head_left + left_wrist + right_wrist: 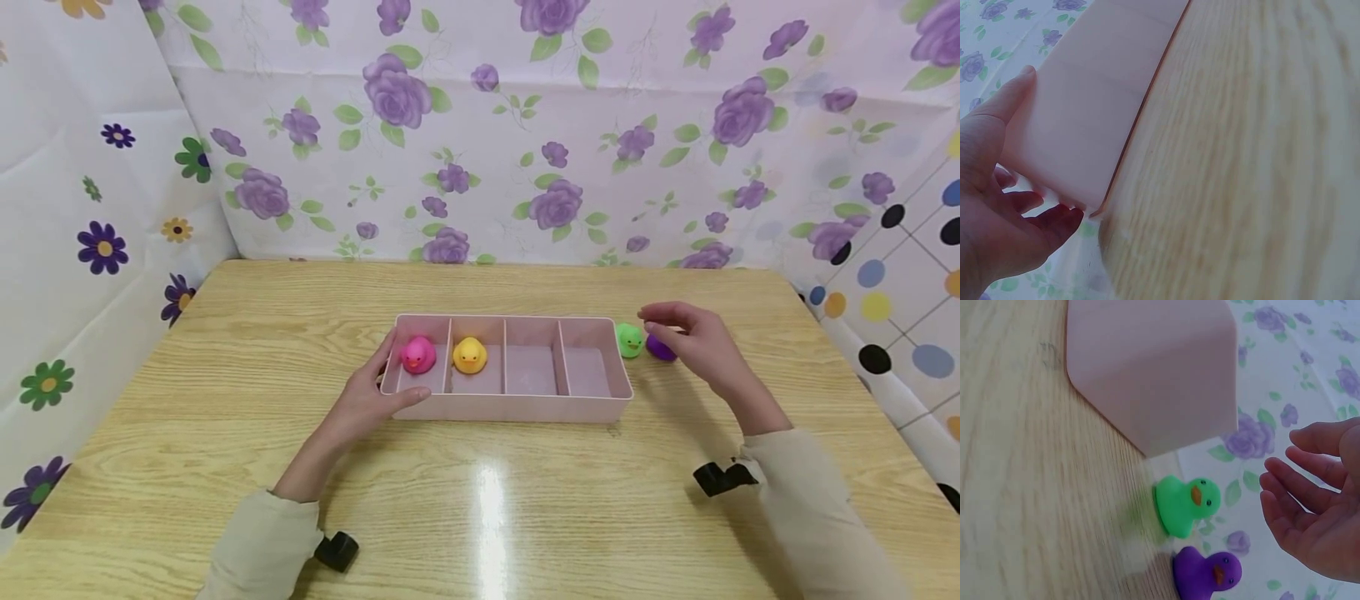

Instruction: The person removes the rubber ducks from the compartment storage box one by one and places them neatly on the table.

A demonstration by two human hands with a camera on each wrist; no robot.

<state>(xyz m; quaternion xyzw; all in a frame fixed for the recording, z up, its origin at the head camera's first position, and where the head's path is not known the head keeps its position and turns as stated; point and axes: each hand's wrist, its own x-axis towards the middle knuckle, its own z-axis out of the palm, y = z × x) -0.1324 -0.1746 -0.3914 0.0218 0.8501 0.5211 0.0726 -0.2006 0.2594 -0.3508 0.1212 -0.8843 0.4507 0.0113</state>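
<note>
A pale pink divided box [510, 407] lies lengthwise on the table. Its leftmost compartment holds a pink rubber duck [418, 356], and the one beside it a yellow rubber duck [470, 356]. My left hand [367, 393] grips the box's left end, thumb along the front and fingers around the side. Just off the right end sits a green rubber duck [1182, 503], with a purple rubber duck [1204, 573] to its right, partly hidden in the head view. Above these two hovers my right hand [697, 343], fingers loosely bent, holding nothing and touching neither duck.
The wooden table [420, 500] reaches back to a flower-patterned sheet [480, 167]. Patterned coverings also stand along the left and right sides. Each wrist carries a small black camera [337, 551].
</note>
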